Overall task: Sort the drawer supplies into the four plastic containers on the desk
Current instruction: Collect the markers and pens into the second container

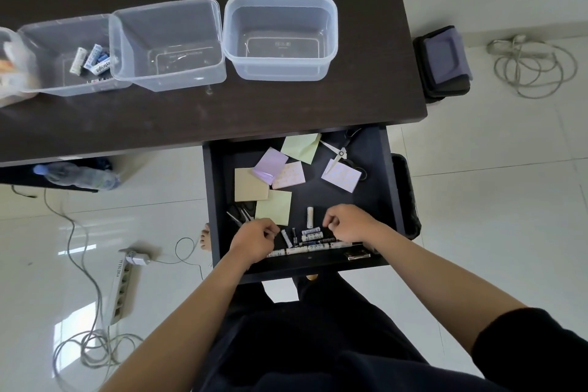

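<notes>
tabletop [222,111] dark brown; containers [280,35] clear; drawer [375,197] black; notes [273,207] green, lilac, tan, pink-patterned; floor [509,200] white.

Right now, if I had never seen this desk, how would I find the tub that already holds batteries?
Start at the dark desk and its row of clear plastic tubs. The battery tub is second from the left, beside the middle empty tub. It alone holds a small heap of white and blue batteries; the two tubs to its right are bare.

Open dark drawer [389,175] bare at its 3 o'clock side, pastel sticky notes [273,205] and white-handled scissors [340,153] crowding 12 o'clock, dark desk edge [286,130] overhanging
</notes>
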